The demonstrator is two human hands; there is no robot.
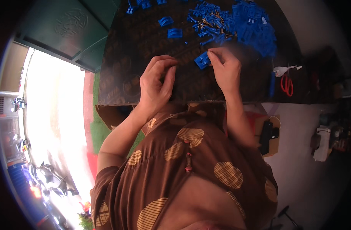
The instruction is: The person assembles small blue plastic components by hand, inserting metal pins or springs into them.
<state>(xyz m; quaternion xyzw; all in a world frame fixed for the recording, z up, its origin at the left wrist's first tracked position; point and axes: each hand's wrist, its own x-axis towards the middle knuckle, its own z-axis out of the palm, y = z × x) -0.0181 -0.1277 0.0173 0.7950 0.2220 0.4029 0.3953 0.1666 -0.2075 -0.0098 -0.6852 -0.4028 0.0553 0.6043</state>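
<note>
My right hand (224,68) pinches a small blue plastic part (202,60) against the dark patterned tabletop (144,46). My left hand (157,82) rests on the table to the left of it, fingers curled loosely, with nothing visible in it. Beyond the hands lies a big heap of blue plastic parts (254,27) mixed with thin metal pins (208,23). Two finished-looking blue pieces (174,33) lie apart to the left of the heap.
Red-handled scissors (286,84) and a white object (282,70) lie at the table's right side. More blue pieces (139,5) sit at the far edge. A cardboard box with a black device (267,134) stands on the floor at right. A green door (68,30) is at left.
</note>
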